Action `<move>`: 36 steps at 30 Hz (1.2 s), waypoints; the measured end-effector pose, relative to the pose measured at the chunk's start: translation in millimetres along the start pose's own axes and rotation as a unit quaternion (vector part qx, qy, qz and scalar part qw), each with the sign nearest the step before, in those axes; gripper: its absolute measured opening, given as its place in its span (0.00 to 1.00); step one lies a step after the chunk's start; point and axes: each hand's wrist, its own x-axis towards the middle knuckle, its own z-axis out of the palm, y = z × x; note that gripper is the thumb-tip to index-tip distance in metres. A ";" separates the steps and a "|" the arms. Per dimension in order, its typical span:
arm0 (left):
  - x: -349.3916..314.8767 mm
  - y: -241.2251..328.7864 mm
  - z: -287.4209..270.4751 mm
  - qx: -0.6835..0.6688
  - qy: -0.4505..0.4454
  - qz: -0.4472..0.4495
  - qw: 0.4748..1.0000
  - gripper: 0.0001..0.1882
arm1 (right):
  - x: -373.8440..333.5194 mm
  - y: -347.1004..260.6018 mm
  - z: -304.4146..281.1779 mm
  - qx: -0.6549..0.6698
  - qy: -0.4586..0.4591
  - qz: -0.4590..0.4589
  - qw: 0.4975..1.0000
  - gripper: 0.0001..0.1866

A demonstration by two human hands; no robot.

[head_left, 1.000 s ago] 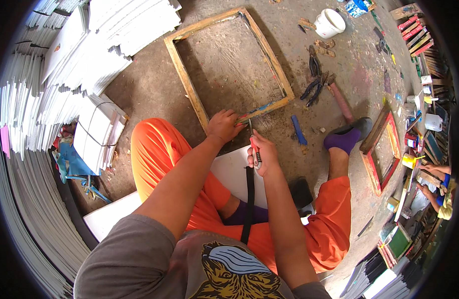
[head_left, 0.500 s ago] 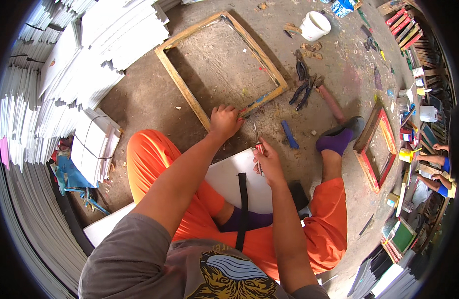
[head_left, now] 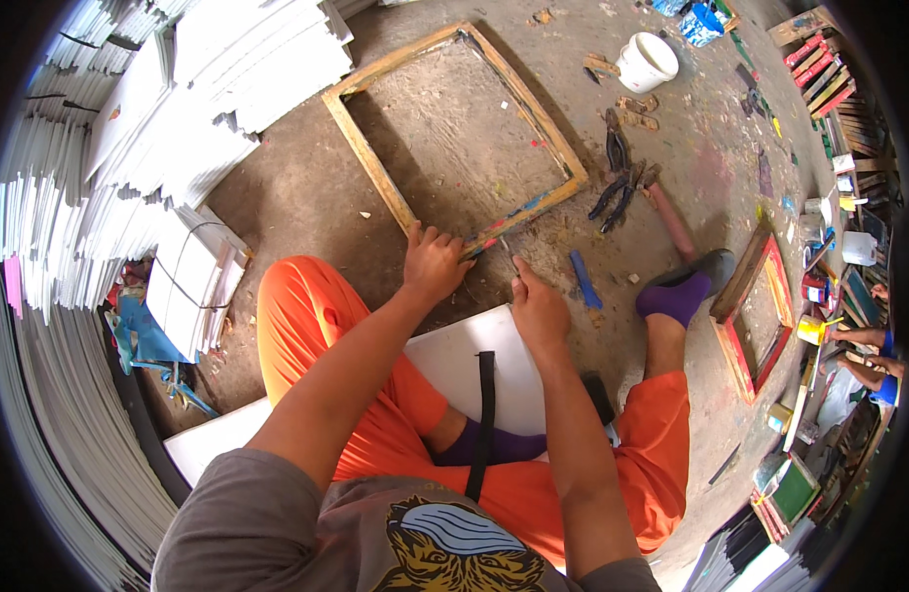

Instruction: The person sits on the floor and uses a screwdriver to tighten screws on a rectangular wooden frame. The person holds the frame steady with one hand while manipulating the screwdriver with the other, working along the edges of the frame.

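Observation:
A wooden frame (head_left: 369, 158), paint-stained along its near rail, lies on the floor in front of me. My left hand (head_left: 435, 264) is closed around its near corner, thumb toward the near rail. In my right hand (head_left: 541, 311) is a screwdriver (head_left: 507, 245), held in a fist with its metal shaft pointing at that rail. The fist covers the handle, and I cannot tell if the tip touches the wood. A white panel (head_left: 464, 345) with a black strap (head_left: 486, 395) lies under my bent leg.
Right of the frame lie pliers (head_left: 616, 148), a hammer (head_left: 671, 222) and a blue strip (head_left: 584, 279). A white bucket (head_left: 648, 61) stands behind them. A red-edged frame (head_left: 755, 321) is by my right foot. Stacked white panels (head_left: 227, 59) fill the left; another person's arms (head_left: 864, 340) show far right.
My right hand has moved forward, bringing the screwdriver's shaft up to the frame's near rail. My left hand has slid a little toward the corner. The whole view has shifted slightly.

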 end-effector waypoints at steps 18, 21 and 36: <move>3.5 -3.2 -2.1 -0.071 -0.008 0.000 0.997 0.17 | 14.9 -45.7 -32.1 -0.149 -0.100 0.028 0.983 0.26; 2.9 -3.4 -2.5 -0.072 -0.018 -0.004 0.997 0.17 | 26.9 -40.9 -33.5 -0.096 -0.116 0.026 0.988 0.28; 6.6 -1.0 1.3 -0.089 -0.015 -0.004 0.996 0.17 | 31.4 15.1 4.2 0.033 -0.079 -0.007 0.996 0.28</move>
